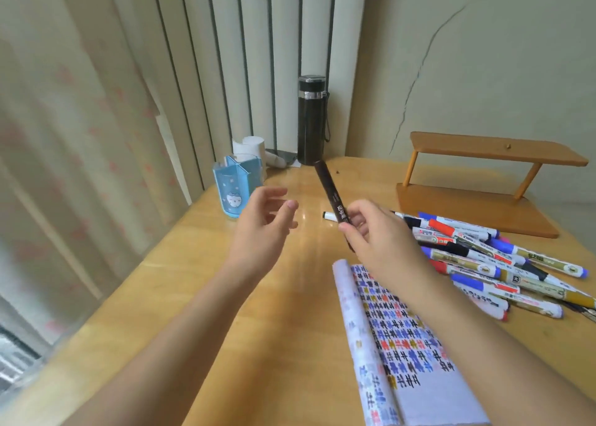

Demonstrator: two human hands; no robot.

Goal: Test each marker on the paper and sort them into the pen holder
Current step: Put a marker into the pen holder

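Black marker [330, 193], gripped in right hand [375, 232]

Right hand [371, 235]: pinches a black marker [330, 193] between thumb and fingertips, with the barrel rising up and away from my grip. Left hand [263, 222]: hovers just left of the grip, fingers loosely spread, palm turned inward, holding nothing. Both forearms extended forward, bare.

From here I see the paper [403, 345] on the worktop [193, 329]. Just right of the paper lies the marker pile [483, 261]; behind-right of it stands the wooden rack [477, 214]. Behind-left of the paper stands the pen holder [235, 187]; farthest behind the paper, the flask [311, 125].
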